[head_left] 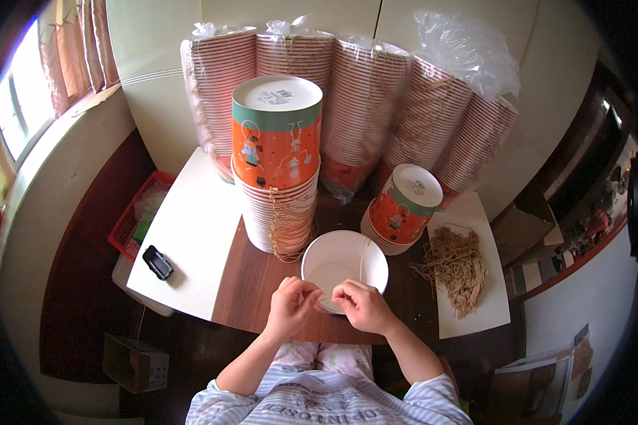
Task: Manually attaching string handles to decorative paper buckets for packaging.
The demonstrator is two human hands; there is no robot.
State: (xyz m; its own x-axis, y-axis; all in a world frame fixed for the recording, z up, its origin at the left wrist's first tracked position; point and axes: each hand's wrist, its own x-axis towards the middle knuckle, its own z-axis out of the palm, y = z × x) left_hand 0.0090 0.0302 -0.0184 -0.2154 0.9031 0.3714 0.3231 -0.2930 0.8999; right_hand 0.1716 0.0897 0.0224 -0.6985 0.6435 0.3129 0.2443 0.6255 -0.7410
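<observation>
In front of me a white paper bucket stands with its mouth facing up. A thin tan cord hangs from its far rim down inside, toward my right hand. Over the bucket's near rim, my right hand is closed in a pinch on the cord. Just left of it, my left hand is pinched too, and a faint strand seems to run between the fingertips. The strand's ends are too small to make out.
Behind the bucket rises a tall stack of orange-and-green paper buckets, cords hanging on its side. A shorter stack and a tan cord bundle lie right. Plastic-wrapped stacks line the back. A black case sits left.
</observation>
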